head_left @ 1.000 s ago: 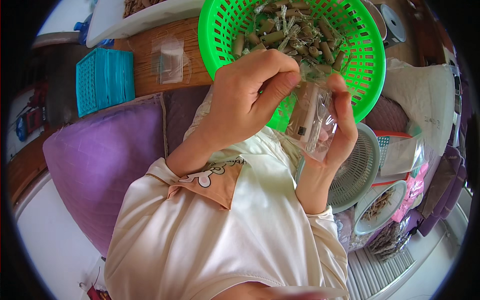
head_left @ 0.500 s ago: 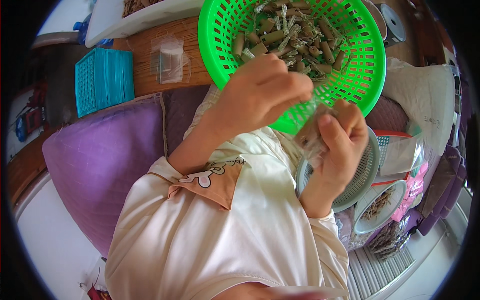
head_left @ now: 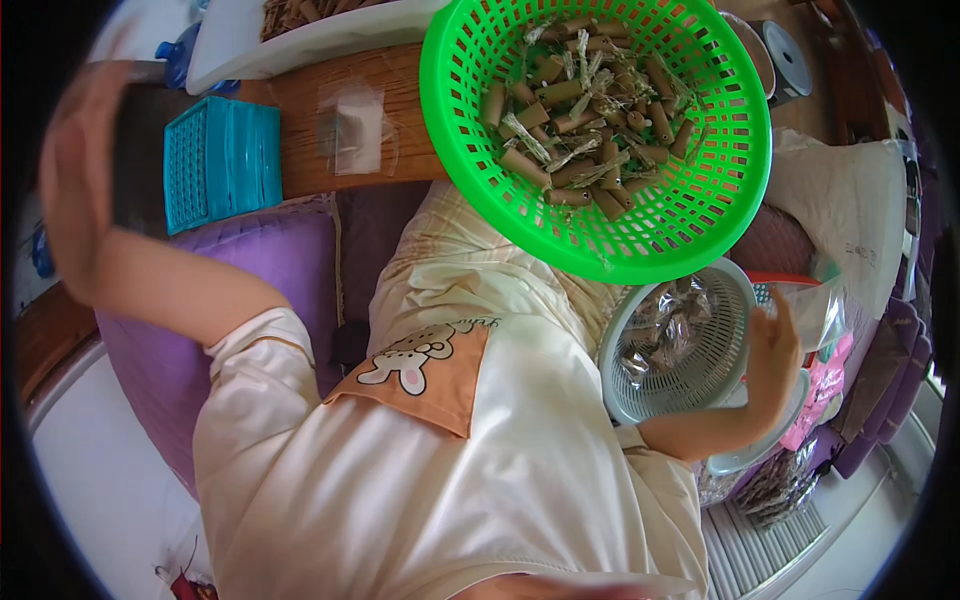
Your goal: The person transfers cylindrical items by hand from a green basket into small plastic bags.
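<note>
- Beside the person's right hip, the right hand [head_left: 775,350] rests against the rim of a grey mesh basket [head_left: 640,395] holding filled clear packets; its fingers curl loosely, and whether they grip anything cannot be told.
- Far out to the left, the left hand [head_left: 80,180] is raised, blurred, fingers spread and empty.
- On the lap sits a green basket [head_left: 700,215] of brown rolled sticks [head_left: 585,120].
- Near the left hand lies a blue tray [head_left: 222,160].

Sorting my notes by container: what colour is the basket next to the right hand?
Pale grey, a slotted round basket holding clear packets, beside the right hand; seen in the head view.
</note>
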The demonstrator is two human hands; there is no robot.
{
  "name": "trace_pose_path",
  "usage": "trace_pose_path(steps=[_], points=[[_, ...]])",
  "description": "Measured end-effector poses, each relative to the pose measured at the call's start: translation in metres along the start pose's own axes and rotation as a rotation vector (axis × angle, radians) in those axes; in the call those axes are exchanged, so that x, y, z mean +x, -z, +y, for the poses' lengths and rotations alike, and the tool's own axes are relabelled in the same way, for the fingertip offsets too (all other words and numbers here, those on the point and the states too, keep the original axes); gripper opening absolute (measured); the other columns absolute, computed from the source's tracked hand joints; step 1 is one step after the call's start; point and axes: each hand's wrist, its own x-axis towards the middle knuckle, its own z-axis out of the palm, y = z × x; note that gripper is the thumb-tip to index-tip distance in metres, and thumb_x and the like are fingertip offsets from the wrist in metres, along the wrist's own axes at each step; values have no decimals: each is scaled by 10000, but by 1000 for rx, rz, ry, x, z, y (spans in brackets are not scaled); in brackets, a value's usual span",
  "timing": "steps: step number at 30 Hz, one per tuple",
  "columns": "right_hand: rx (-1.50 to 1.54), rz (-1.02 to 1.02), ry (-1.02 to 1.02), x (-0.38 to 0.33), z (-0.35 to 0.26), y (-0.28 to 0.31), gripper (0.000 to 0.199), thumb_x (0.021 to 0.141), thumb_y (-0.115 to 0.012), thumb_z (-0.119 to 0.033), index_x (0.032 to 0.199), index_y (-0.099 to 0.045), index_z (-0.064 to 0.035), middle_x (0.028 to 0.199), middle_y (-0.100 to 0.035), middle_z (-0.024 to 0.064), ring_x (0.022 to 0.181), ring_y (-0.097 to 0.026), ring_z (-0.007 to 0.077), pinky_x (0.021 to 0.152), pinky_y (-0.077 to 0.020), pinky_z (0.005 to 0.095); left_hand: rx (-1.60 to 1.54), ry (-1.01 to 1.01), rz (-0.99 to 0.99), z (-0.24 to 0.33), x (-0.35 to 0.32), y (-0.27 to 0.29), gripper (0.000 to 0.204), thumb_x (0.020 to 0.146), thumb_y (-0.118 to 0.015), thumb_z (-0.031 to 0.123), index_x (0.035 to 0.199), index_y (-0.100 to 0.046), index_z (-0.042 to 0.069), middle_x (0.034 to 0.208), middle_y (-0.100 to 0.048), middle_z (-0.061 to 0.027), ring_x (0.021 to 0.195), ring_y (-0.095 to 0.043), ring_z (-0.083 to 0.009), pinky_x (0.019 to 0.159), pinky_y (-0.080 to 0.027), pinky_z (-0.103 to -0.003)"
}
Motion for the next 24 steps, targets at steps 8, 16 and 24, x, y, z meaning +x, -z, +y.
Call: trace_pose_path(steps=[8, 16, 24], points=[[175, -316, 641, 101, -111, -41, 286, 810, -489, -225, 1020, -535, -36, 721, -583, 142, 656, -572, 241, 606, -431, 326, 478, -463, -638, -43, -25, -64, 420, 811, -506, 260, 1167, -440, 46, 1153, -484, -143, 1063, -465, -272, 880, -361, -316], [61, -627, 506, 140, -132, -81, 315, 839, -462, -249, 1070, -504, -39, 668, -574, 73, 563, -548, 152, 565, -433, 261, 121, -546, -924, -11, -66, -86, 416, 760, -556, 187, 1138, -454, 46, 1070, -511, -139, 983, -493, -278, 830, -384, -340], [558, -116, 673, 131, -106, -40, 265, 847, -472, -259, 1016, -556, -73, 773, -599, 81, 702, -556, 83, 634, -434, 225, -30, -502, -743, 8, -75, -102, 307, 738, -582, 141, 1019, -528, 32, 921, -564, -135, 831, -549, -289, 727, -430, -346]])
